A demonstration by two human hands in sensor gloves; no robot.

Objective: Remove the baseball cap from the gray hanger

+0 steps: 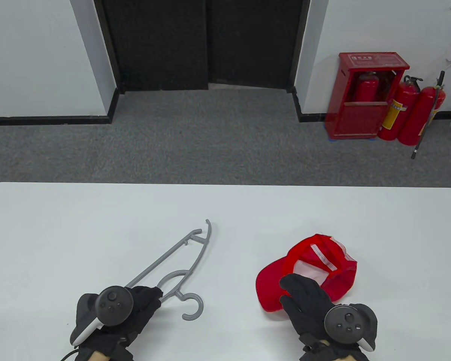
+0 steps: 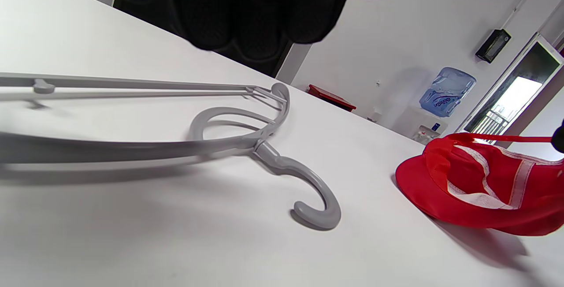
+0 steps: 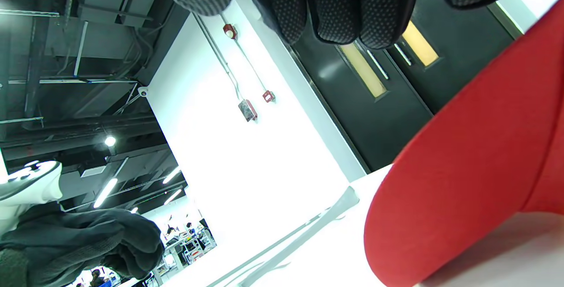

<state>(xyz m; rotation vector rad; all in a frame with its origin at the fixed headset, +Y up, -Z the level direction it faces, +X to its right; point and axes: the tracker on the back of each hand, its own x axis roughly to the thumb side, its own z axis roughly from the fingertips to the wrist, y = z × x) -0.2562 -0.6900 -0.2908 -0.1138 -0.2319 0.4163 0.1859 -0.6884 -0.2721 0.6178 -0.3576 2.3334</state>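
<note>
The gray hanger (image 1: 158, 260) lies flat on the white table (image 1: 60, 225), its hook pointing to the near right. The red baseball cap (image 1: 270, 285) lies apart from it on the right, upside down with the inside showing. My left hand (image 1: 152, 299) is at the hanger's near end by the neck. In the left wrist view its fingers (image 2: 246, 13) hang above the hanger (image 2: 282, 165) without gripping it; the cap (image 2: 467, 199) shows to the right. My right hand (image 1: 300, 297) is spread over the cap's brim. In the right wrist view its fingers (image 3: 343, 9) hang above the red brim (image 3: 462, 168).
Beyond the table's far edge is gray carpet, black double doors (image 1: 206, 41) and a red cabinet with fire extinguishers (image 1: 394, 105) at the back right. A water dispenser (image 2: 445, 91) stands off to the side in the left wrist view.
</note>
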